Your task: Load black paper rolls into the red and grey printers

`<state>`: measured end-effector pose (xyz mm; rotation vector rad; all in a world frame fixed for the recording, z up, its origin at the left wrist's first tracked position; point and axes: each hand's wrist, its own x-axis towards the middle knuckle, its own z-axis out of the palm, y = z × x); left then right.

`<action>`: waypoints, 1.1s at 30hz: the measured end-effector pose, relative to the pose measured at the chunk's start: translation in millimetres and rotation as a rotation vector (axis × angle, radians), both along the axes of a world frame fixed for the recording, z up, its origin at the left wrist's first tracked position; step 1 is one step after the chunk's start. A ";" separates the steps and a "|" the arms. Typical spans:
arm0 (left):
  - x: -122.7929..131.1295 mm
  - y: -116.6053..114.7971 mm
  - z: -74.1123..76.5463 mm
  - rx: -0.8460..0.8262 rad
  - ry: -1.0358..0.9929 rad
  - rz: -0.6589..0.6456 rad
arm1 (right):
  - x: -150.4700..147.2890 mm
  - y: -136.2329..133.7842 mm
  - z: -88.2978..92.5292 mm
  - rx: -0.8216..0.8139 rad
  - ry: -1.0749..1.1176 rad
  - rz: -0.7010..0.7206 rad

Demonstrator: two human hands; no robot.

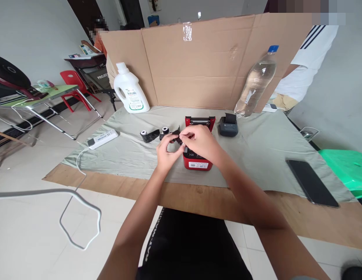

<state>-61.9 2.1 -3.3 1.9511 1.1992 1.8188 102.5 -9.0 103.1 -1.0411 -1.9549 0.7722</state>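
Observation:
My left hand [167,152] and my right hand [200,140] meet above a red and black printer-like device [197,165] whose lid stands raised at the back. Both hands have their fingertips pinched on a black strip [177,137], which runs between them. My right hand covers much of the device's middle. Just left of my hands lie a black roll with a white core [144,134], its strip partly unrolled, and a second such roll [165,131]. To the right of the red device sits a small dark printer [228,126] with a black strip rising out of its top.
A white power strip [103,139] with a cable lies at the left, a black phone [312,182] at the right edge. Behind stand a white detergent jug [131,91], a leaning water bottle [257,83] and a cardboard screen [198,74]. Two other people are beyond it.

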 end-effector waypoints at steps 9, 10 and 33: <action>-39.1 12.3 8.7 -0.494 -0.599 0.087 | 36.0 13.4 20.7 -0.127 0.328 -0.063; -47.4 12.2 8.8 -0.592 -0.618 0.088 | 38.3 14.4 21.9 -0.120 0.338 -0.076; -95.9 33.7 5.8 -0.963 0.035 0.458 | 34.6 16.3 16.6 -0.134 0.289 -0.100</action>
